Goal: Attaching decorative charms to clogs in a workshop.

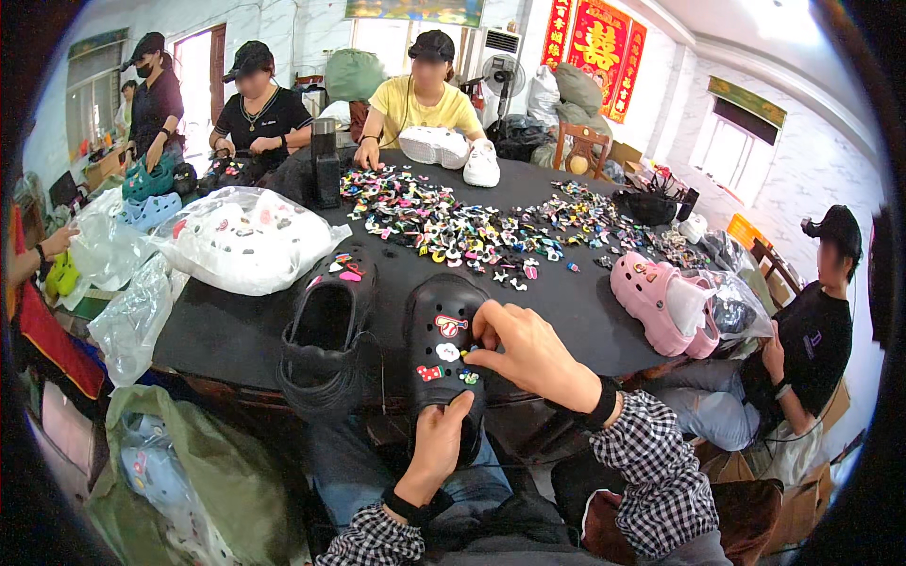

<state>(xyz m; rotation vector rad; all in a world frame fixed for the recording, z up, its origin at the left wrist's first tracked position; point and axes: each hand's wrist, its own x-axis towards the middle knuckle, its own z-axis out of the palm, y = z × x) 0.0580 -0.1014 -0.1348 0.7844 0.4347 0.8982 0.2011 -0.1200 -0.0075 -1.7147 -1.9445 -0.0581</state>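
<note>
A black clog is tilted toe up at the table's near edge. My left hand grips its lower part, thumb on top. Over its right side my right hand is closed in a pinch, a small yellowish shoe charm partly showing at the thumb tip. On the clog's upper sit a bat-and-ball charm, a white cloud-shaped charm, a red charm and a small multicoloured charm. Another black clog with charms on its toe lies just left of it.
Loose charms cover the black table's middle. A plastic bag of white clogs lies left, pink clogs right. Across the table a person in yellow has white clogs. Other people sit or stand around. A green sack stands lower left.
</note>
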